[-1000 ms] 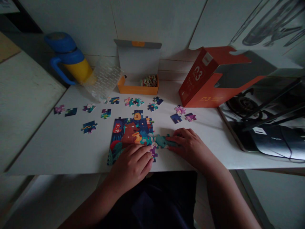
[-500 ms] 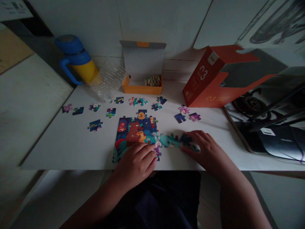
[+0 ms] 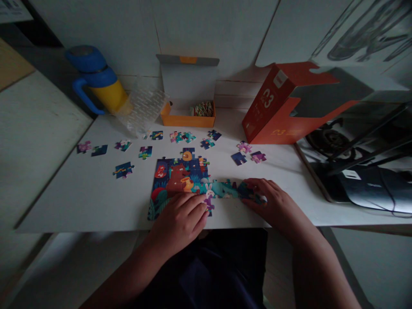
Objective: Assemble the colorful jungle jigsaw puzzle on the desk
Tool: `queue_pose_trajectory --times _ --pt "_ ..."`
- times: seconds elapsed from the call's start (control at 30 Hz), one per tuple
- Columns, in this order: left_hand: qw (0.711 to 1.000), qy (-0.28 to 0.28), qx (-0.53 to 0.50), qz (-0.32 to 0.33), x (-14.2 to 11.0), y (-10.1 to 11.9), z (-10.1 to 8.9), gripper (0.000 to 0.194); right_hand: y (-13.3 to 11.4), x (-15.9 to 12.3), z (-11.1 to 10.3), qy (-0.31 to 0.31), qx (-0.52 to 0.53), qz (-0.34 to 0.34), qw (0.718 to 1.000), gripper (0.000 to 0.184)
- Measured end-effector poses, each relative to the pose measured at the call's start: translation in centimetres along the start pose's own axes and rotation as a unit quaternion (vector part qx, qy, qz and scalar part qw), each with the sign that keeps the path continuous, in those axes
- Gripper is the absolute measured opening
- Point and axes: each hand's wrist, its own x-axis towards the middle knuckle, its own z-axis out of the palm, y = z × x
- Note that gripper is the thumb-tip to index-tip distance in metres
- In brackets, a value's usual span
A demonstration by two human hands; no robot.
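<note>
A partly joined jigsaw puzzle (image 3: 178, 174) with animal pictures lies near the table's front edge. From its right side runs a narrow teal strip of joined pieces (image 3: 223, 189). My left hand (image 3: 182, 216) rests over the puzzle's lower part, its fingers bent and close together beside the white rabbit picture; the thumb is hidden. At the strip's right end, my right hand (image 3: 270, 201) grips a dark blue puzzle piece (image 3: 246, 190) between thumb and fingers. This piece touches or nearly touches the strip; I cannot tell whether they interlock. The palm partly covers it.
Several loose pieces (image 3: 124, 170) lie left of and behind the puzzle, others (image 3: 239, 158) to its right. At the back stand an open orange box (image 3: 188, 121), a crinkled clear plastic bag (image 3: 141, 109), a blue-yellow flask (image 3: 111, 94) and a red box (image 3: 273, 107). A gas stove (image 3: 360, 180) borders the right.
The whole view has shifted slightly, so everything sits further left. Both hands keep nearly the same places on the puzzle, with the dark blue piece still in my right fingers.
</note>
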Motion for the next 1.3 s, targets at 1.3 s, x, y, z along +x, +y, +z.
queue_pose_trajectory --times 1.3 --pt "1.0 -0.004 0.005 0.004 -0.2 -0.1 0.1 0.016 1.7 -2.3 0.4 0.096 0.005 0.079 0.992 0.035"
